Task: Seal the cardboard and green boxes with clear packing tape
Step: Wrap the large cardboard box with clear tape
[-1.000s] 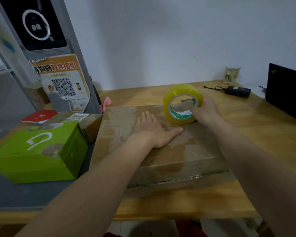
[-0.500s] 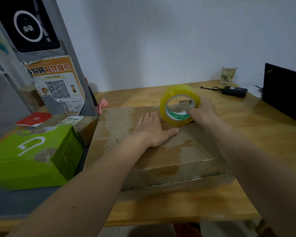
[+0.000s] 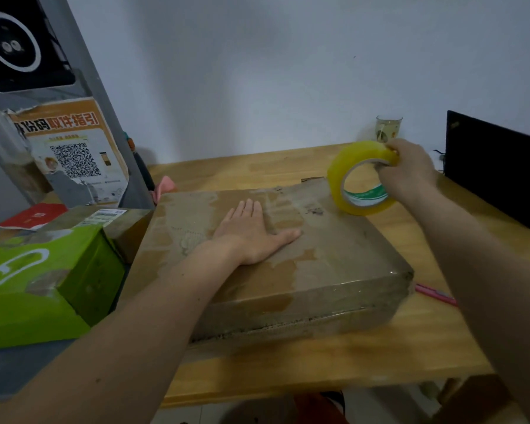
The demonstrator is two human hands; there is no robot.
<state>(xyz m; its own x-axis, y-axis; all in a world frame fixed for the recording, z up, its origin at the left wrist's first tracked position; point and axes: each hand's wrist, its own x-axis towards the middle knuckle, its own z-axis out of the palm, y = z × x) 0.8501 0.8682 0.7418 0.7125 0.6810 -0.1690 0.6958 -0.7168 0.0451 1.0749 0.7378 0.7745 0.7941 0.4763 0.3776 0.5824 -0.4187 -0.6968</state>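
A flat, worn cardboard box (image 3: pixel 334 258) lies in the middle of the wooden table, its top patched with old tape. My left hand (image 3: pixel 254 231) presses flat on the box's top, fingers straight and spread. My right hand (image 3: pixel 407 172) grips a yellowish roll of clear packing tape (image 3: pixel 349 175) by its rim, held upright over the box's far right corner. A green box (image 3: pixel 37 286) with a white logo sits at the left, beside the cardboard box.
A smaller brown box with a label (image 3: pixel 117 218) stands behind the green box. A red booklet (image 3: pixel 32 215) and a QR-code poster (image 3: pixel 71 154) are at the far left. A pink cutter (image 3: pixel 435 293) lies right of the cardboard box. A black laptop screen (image 3: pixel 496 172) and a glass (image 3: pixel 387 130) stand at the back right.
My right hand has carried the tape roll to the right and away from my left hand, toward the box's far right corner. My left hand stays flat on the box.
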